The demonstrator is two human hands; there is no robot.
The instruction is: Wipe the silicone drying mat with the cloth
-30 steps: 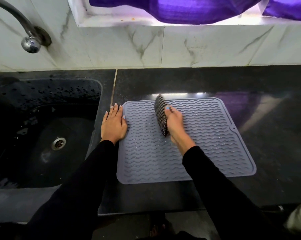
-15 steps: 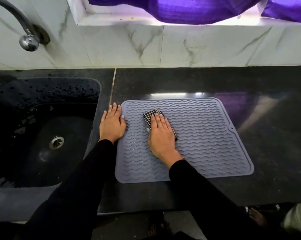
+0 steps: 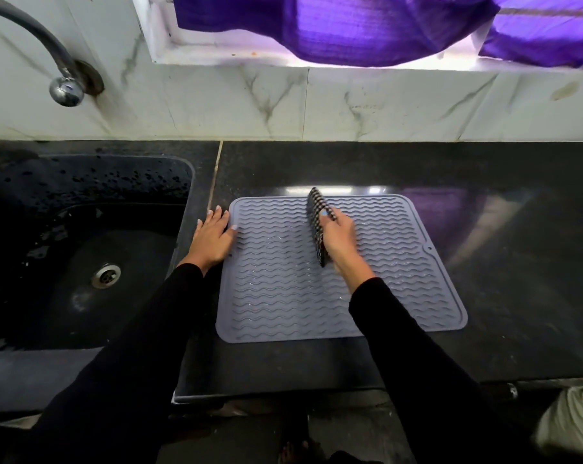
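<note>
Soft, floppy cloth point(image 3: 317, 226) pinched in right hand point(image 3: 338, 236) over bendy, wet-looking mat point(image 3: 400, 279), left hand point(image 3: 213, 237) flat, fingers together, on left edge, probably stopping slips.

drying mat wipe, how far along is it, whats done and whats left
Done: hard to judge; the grey silicone mat lies flat on the black counter, and glints in the ridges suggest water remains. In hand: the right hand grips the checked cloth, held on edge at the mat's middle, while the left hand presses its left edge. Left: probably wiping most of the mat.
</note>
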